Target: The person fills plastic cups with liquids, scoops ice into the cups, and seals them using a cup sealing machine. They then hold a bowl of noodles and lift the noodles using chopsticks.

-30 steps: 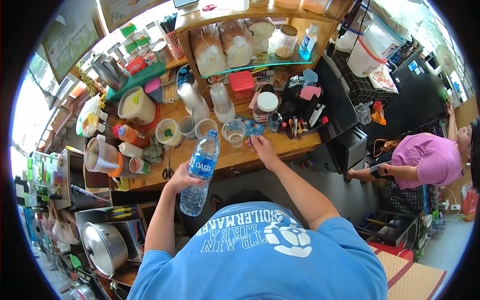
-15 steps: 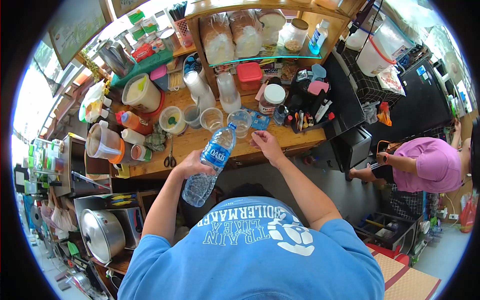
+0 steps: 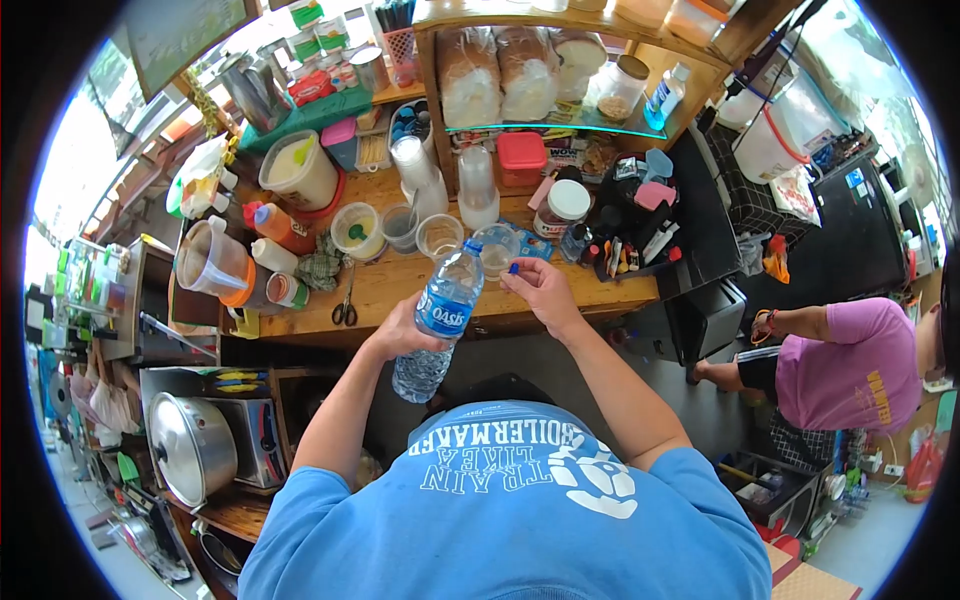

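My left hand [image 3: 400,330] is wrapped round a clear plastic water bottle [image 3: 443,318] with a blue label, held tilted above the front edge of the counter. Its top shows blue. Close by on the right, my right hand [image 3: 541,294] pinches a small blue piece [image 3: 514,268] between thumb and fingers; whether it is a cap is hard to tell. Just beyond the hands stand two clear plastic cups, one cup [image 3: 439,238] holding something brownish at its bottom and another cup [image 3: 496,250] that looks clear.
On the wooden counter [image 3: 390,285] are scissors [image 3: 345,306], stacked cups [image 3: 479,190], a lidded jar [image 3: 562,208] and several tubs and squeeze bottles. A shelf with bagged bread [image 3: 528,75] rises behind. At right a person in a pink shirt [image 3: 850,360] stands by a black counter.
The bottle is more upright and has shifted slightly right in view. The small blue piece in my right fingers now shows clearly. The person in pink has lowered a raised arm.
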`<state>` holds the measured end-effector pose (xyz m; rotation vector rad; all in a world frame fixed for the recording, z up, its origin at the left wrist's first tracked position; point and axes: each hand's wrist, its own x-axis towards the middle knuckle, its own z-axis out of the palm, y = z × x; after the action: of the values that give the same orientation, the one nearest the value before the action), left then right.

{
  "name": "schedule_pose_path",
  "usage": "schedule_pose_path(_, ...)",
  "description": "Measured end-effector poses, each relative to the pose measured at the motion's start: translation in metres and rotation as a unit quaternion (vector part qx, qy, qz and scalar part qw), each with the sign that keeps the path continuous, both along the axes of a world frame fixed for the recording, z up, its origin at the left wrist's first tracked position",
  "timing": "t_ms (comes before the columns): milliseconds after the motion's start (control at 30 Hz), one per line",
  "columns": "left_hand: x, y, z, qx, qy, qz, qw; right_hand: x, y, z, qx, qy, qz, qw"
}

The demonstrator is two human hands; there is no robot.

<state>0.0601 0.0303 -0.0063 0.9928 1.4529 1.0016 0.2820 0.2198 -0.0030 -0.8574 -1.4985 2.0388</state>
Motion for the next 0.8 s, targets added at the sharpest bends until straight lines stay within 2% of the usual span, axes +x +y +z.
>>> schedule_pose_path(167,0.005,-0.014,0.013,0.011,-0.071,0.072,0.995,-0.006,0.002,0.006,0.016,-0.006,0.018,1.000)
schedule_pose_path(300,-0.012,-0.030,-0.003,-0.036,-0.049,0.098,0.993,-0.005,0.001,0.004,0.013,-0.010,0.037,0.999)
schedule_pose_path(800,-0.022,-0.043,0.001,-0.087,-0.089,0.102,0.987,-0.007,-0.015,-0.001,-0.038,-0.009,0.091,0.995)
